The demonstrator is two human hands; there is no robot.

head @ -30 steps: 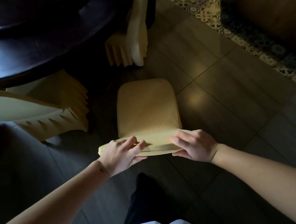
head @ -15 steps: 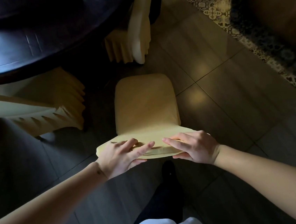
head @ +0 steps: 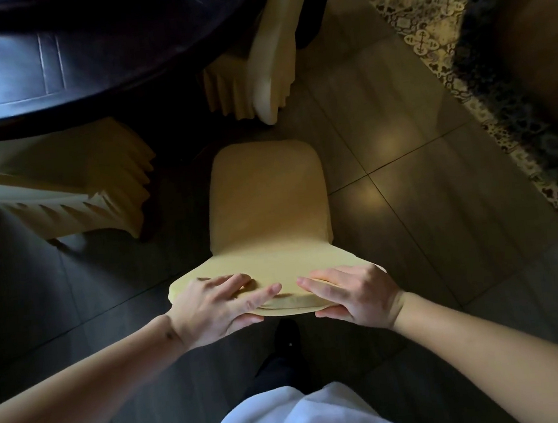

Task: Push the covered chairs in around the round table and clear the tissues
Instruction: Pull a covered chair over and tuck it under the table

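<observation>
Left chair (head: 72, 195): at 9 o'clock, a covered chair with a pleated skirt, its seat tucked under the counter's rim.
Counter (head: 32, 68): the dark round top fills 10 to 12 o'clock; no tissues show on the part in view, though the gloom could hide some.
Left hand (head: 212, 309): at centre, on the left half of the backrest top; the fingers lie spread over the fabric and the thumb hooks under the near edge, so the grip clasps the rail.
Middle chair (head: 266, 205): dead centre, cream cover, seat pointing to 12 o'clock at the gap between its two neighbours; its front edge stands apart from the counter's rim, so it is not yet pushed in.
Right hand (head: 355, 294): just right of centre, mirroring the other, fingers flat on top and thumb under the rail, holding it.
Right chair (head: 271, 57): at 1 o'clock, edge-on, pushed in close to the counter.
Floor (head: 422, 179): glossy tile from 2 to 4 o'clock, with a patterned rug (head: 459, 37) at 2 o'clock.
Step in hand: pushing the middle chair in, early in the task as I judge it.
Doing it well: push evenly with both hands toward 12 o'clock so the seat stays straight, and steer clear of the pleated skirts on either side; the loose cover may slip on the rail, so press down as well as forward.
</observation>
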